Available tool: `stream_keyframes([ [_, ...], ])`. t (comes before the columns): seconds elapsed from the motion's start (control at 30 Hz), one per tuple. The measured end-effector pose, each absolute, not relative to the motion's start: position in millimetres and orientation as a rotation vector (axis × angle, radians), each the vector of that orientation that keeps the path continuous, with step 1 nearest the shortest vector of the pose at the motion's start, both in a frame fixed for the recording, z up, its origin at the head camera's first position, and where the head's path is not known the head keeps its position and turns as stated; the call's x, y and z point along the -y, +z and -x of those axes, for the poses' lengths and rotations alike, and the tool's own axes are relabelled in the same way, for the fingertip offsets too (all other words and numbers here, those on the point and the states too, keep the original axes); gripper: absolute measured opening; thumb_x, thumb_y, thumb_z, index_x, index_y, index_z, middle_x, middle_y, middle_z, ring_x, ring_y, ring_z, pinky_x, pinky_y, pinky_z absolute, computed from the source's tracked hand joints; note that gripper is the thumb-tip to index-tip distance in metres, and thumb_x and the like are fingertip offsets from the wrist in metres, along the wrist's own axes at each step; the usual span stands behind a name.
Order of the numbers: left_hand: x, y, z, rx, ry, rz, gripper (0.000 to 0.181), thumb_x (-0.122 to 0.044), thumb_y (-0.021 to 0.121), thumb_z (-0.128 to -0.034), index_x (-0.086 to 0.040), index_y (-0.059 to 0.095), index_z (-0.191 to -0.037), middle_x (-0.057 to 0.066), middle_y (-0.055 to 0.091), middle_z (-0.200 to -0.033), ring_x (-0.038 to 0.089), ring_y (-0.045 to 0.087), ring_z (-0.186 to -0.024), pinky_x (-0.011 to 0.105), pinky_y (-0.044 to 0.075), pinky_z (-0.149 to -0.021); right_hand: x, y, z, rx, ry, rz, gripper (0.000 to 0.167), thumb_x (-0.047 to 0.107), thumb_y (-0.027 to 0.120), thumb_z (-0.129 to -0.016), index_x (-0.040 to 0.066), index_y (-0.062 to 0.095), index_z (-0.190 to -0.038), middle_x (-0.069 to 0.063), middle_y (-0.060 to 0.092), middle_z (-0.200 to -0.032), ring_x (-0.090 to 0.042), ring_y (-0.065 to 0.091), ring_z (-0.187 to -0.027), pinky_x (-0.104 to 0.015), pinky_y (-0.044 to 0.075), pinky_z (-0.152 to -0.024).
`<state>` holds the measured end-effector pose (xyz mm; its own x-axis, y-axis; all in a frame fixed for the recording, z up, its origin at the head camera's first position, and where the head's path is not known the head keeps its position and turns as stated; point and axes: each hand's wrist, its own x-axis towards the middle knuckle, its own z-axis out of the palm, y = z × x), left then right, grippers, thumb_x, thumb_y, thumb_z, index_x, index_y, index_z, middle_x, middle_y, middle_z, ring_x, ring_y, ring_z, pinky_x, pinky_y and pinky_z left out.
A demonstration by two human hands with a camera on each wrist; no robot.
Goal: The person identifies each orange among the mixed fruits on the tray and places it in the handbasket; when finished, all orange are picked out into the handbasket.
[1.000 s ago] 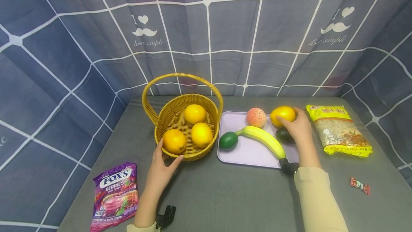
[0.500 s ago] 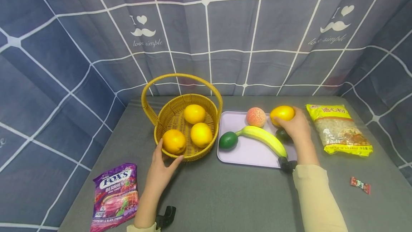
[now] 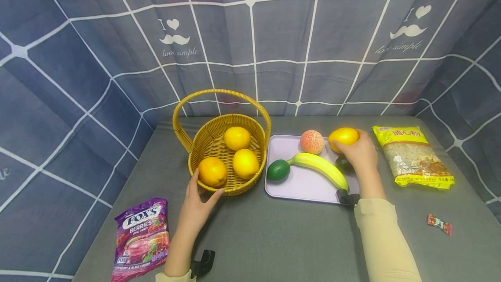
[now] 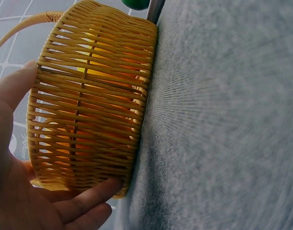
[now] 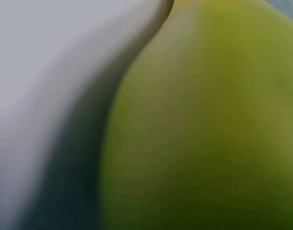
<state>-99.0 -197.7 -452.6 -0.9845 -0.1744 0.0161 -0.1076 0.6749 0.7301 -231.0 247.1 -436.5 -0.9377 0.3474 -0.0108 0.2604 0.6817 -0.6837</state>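
My left hand point(image 3: 195, 209) holds the round wicker basket point(image 3: 203, 136) at its front left. In the left wrist view the thumb point(image 4: 22, 81) meets the rim and the fingers lie along the basket's woven side point(image 4: 96, 91). Inside are an orange point(image 3: 212, 172) and two yellow-orange fruits point(image 3: 245, 164). My right hand point(image 3: 361, 153) grips an oval yellow-orange fruit point(image 3: 344, 137) at the back right of the lilac tray point(image 3: 301, 188). On that tray lie a peach point(image 3: 312, 142), a banana point(image 3: 321, 166), a green avocado-like fruit point(image 3: 278, 171) and a dark fruit point(image 3: 342, 163), partly hidden by my hand.
A purple candy bag point(image 3: 141, 238) lies front left. A yellow pasta bag point(image 3: 412, 156) is right of the tray, with a small wrapped candy point(image 3: 439, 224) in front of it. Checked cloth point(image 3: 282, 42) hangs behind the grey table point(image 3: 274, 238). In the right wrist view the blurred banana point(image 5: 199, 120) fills much of the frame.
My right hand and the oval fruit have shifted very slightly up and to the left. The left hand and the basket look unmoved.
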Motion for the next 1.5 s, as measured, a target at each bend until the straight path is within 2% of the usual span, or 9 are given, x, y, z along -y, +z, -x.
stream_keyframes([
  [0.57,197.2,-449.8,100.4,2.794,-1.226,-0.217,0.103,-0.065,0.063,-0.0812,-0.02,0.009,-0.156,0.018,0.021,-0.155,0.037,0.047,-0.124,0.064,0.034,-0.099,-230.6,-413.8,213.3,2.48,1.299,0.464,0.094,0.048,0.073,-0.08,0.009,0.026,-0.152,-0.018,0.035,-0.15,-0.039,0.037,-0.133,-0.056,0.028,-0.107],
  [0.77,197.4,-449.5,101.2,2.8,-1.223,-0.224,0.104,-0.068,0.062,-0.0803,-0.02,0.009,-0.156,0.018,0.02,-0.156,0.037,0.046,-0.125,0.064,0.033,-0.1,-205.5,-400.1,195.3,2.42,1.462,0.379,0.093,0.044,0.075,-0.08,0.012,0.025,-0.152,-0.016,0.037,-0.148,-0.038,0.044,-0.124,-0.052,0.04,-0.1],
  [0.9,197.2,-449.5,101.2,2.802,-1.229,-0.234,0.104,-0.069,0.061,-0.0796,-0.02,0.01,-0.156,0.018,0.02,-0.156,0.037,0.046,-0.125,0.064,0.033,-0.1,-184.3,-392.3,184.0,2.381,1.545,0.278,0.092,0.037,0.08,-0.078,0.013,0.03,-0.151,-0.018,0.043,-0.141,-0.037,0.049,-0.119,-0.049,0.044,-0.097],
  [1.17,197.3,-450.3,100.5,2.807,-1.229,-0.25,0.104,-0.069,0.061,-0.0795,-0.022,0.009,-0.156,0.017,0.019,-0.157,0.036,0.046,-0.125,0.065,0.031,-0.101,-143.8,-382.2,167.2,2.333,1.64,0.063,0.088,0.024,0.085,-0.074,0.013,0.038,-0.147,-0.017,0.046,-0.136,-0.035,0.053,-0.113,-0.049,0.046,-0.095],
  [1.5,196.2,-450.2,98.7,2.798,-1.218,-0.267,0.104,-0.068,0.062,-0.0797,-0.021,0.01,-0.156,0.017,0.02,-0.156,0.036,0.048,-0.124,0.064,0.031,-0.101,-102.0,-374.0,153.5,2.324,1.754,-0.145,0.091,0.027,0.088,-0.071,0.011,0.039,-0.146,-0.011,0.046,-0.133,-0.029,0.053,-0.111,-0.047,0.045,-0.095],
])
